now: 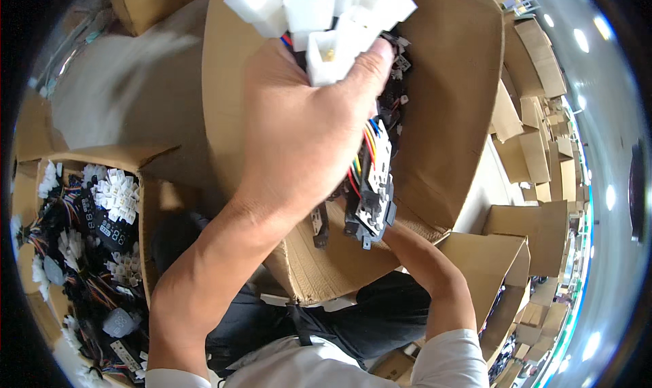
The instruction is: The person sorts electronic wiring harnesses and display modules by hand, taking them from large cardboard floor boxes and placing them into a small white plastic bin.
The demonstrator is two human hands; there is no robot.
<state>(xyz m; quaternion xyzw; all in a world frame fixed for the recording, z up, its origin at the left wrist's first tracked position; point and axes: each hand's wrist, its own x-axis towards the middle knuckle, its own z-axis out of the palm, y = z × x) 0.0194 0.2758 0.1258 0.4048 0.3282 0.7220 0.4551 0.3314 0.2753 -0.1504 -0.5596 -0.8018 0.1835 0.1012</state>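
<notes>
My left hand (312, 109) is closed around a bunch of wires topped by white plastic connectors (329, 52), raised high over an open cardboard box (448, 116). Coloured wires (368, 147) run down from the grip to black-and-white electronic modules (372, 198) hanging below it. My right forearm reaches into the box from the lower right. Its wrist meets the lower end of these modules, and my right hand (396, 236) is mostly hidden behind them, so its fingers do not show. More dark parts with small connectors (401, 69) lie deeper in the box.
At the left stands another box (142, 252) full of wired display modules (109, 225) and bundles of white connectors (117, 196). Several open cardboard boxes (530, 232) line the right side. The near box's lower edge is close to my lap.
</notes>
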